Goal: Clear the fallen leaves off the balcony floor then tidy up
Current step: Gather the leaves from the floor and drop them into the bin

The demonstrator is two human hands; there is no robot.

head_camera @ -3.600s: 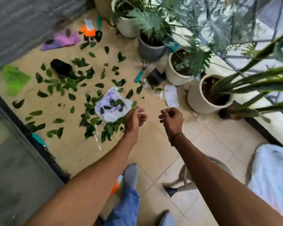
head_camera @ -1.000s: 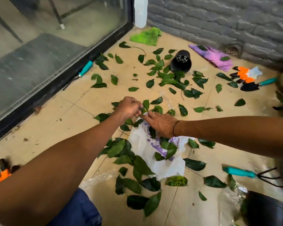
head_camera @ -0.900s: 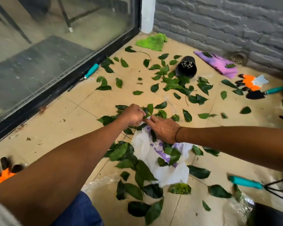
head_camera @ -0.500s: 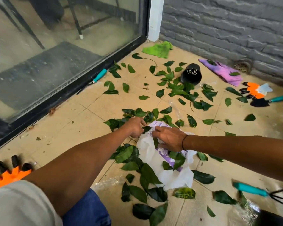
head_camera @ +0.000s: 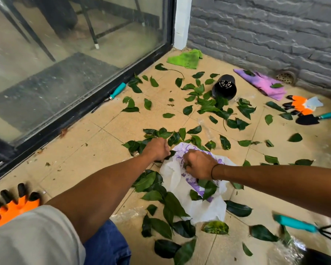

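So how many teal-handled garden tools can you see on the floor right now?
3: a hand fork beside the glass door track, a black trowel at the right edge near the orange glove, and a rake at lower right. Leaves may hide others.
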